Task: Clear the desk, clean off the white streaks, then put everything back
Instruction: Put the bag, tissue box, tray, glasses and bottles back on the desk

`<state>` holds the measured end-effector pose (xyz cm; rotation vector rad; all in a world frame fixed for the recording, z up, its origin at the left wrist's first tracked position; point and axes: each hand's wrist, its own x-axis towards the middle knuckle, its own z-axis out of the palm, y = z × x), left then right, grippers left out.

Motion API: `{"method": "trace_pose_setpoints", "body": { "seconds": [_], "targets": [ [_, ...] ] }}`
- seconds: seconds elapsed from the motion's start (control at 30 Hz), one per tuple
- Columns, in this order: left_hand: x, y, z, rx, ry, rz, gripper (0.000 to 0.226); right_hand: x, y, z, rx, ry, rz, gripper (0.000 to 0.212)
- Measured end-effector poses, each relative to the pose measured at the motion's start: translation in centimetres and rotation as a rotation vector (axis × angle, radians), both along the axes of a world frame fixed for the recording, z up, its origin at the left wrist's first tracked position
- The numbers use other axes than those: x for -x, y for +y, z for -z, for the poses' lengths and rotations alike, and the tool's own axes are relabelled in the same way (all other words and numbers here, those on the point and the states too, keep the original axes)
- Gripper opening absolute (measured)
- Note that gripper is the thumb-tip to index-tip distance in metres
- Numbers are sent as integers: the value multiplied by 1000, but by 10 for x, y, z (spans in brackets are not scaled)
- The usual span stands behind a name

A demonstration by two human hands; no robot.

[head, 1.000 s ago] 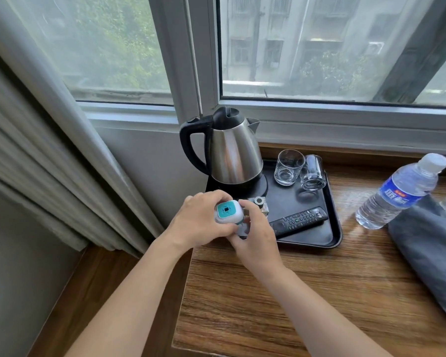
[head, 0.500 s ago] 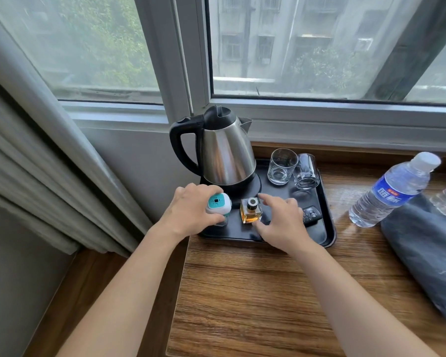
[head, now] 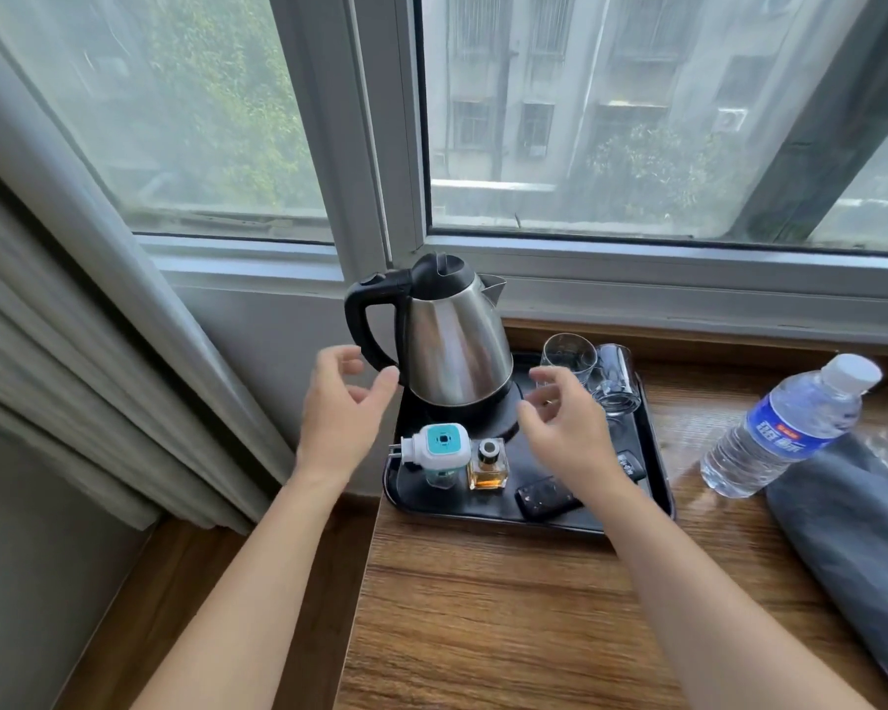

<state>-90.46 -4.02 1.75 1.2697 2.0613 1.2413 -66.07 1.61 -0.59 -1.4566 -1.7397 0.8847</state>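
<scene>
Hands [head: 347, 397] [head: 565, 417] empty beside kettle [head: 457, 345], water bottle [head: 785, 427] blue label unreadable

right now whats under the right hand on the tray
A black remote lies under the right hand, on the tray. Only its two ends show; the wrist covers its middle.
</scene>
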Motion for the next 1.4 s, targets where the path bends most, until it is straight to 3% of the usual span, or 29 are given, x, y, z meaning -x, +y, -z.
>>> {"method": "trace_pose_setpoints", "body": {
  "seconds": [0.07,0.13,0.2,0.27,0.43,0.6,1.0,1.4],
  "targets": [
    [16,19,-8,28,-65,-36,69,7,23,-19,-8,41,11,56],
    [29,39,-13,82,-120,29,76,15,43,-33,52,-24,-62,85],
    [38,56,-12,85,-223,116,63,23,58,-38,131,-61,-144,109],
    [39,63,-11,68,-309,156,39,30,65,-39,184,-76,-192,119],
    [36,63,-15,-2,-299,171,30,31,70,-29,160,-41,-199,72],
    [25,51,-21,-34,-160,248,37,17,57,-19,172,27,-183,102],
    [24,46,-14,-48,-101,242,38,15,50,-14,143,-33,-142,84],
    [39,58,9,4,-159,198,42,28,41,1,126,-82,-109,87]
  ]
}}
